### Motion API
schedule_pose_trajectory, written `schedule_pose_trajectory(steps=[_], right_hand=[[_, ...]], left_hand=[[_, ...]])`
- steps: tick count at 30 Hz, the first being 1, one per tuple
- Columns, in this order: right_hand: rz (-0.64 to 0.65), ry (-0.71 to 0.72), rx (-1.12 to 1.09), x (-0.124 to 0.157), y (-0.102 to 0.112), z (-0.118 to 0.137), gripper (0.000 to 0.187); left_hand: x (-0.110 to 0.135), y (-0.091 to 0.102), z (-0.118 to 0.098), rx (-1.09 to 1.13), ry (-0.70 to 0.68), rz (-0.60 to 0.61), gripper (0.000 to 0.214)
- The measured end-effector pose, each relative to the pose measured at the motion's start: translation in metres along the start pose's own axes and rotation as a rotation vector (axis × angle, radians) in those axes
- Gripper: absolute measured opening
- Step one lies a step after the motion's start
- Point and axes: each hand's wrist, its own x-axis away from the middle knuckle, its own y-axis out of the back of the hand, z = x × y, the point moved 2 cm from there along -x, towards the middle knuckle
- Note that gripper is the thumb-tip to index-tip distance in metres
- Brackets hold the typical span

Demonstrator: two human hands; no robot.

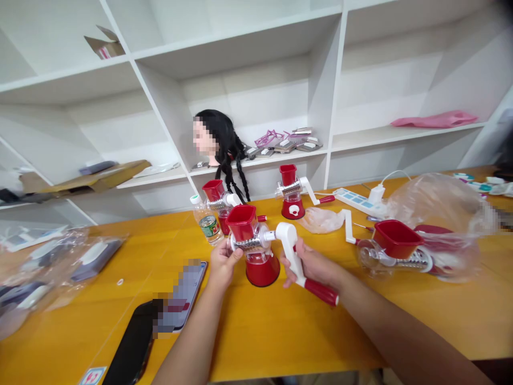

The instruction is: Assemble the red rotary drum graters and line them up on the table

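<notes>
A red and white rotary grater (256,243) stands on the yellow table (280,331) in front of me. My left hand (222,262) grips its metal drum end on the left side, fingers closed round it. My right hand (310,266) is wrapped round the white crank (290,243) with the red handle (320,291) on the grater's right side. Two more graters (291,195) (216,200) stand upright behind it. Another one (396,248) lies on its side in a clear plastic bag to the right.
A water bottle (208,222) stands left of the graters. Two phones (182,294) (130,345) lie near my left forearm. Bagged items (60,262) sit at the far left. A power strip (355,199) and crumpled plastic (436,200) lie at the right. White shelves hold a mannequin head (218,141).
</notes>
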Motion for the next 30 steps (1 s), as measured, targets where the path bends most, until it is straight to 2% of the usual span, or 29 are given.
schedule_pose_trajectory(steps=[3, 8, 12, 17, 22, 26, 30], right_hand=[[0.049, -0.018, 0.011, 0.0, 0.003, 0.0, 0.057], [-0.065, 0.079, 0.056, 0.005, 0.009, 0.005, 0.04], [-0.02, 0.114, 0.067, 0.01, 0.005, 0.005, 0.036], [0.12, 0.065, 0.004, 0.012, 0.004, 0.0, 0.039], [0.251, -0.003, -0.076, 0.006, 0.019, -0.002, 0.04], [0.253, -0.062, -0.093, -0.001, 0.032, -0.006, 0.045], [0.23, -0.114, -0.106, -0.004, 0.03, -0.012, 0.051]], left_hand=[[0.003, -0.001, 0.0, -0.047, 0.016, 0.004, 0.043], [0.005, -0.004, -0.002, -0.047, 0.038, 0.002, 0.046], [0.007, -0.008, -0.003, -0.037, 0.036, 0.001, 0.048], [0.008, -0.012, -0.006, -0.044, 0.04, 0.004, 0.047], [0.011, -0.016, -0.013, -0.013, 0.049, 0.036, 0.044], [0.016, -0.023, -0.019, -0.022, 0.066, 0.064, 0.044], [0.021, -0.029, -0.027, -0.065, 0.081, 0.053, 0.047]])
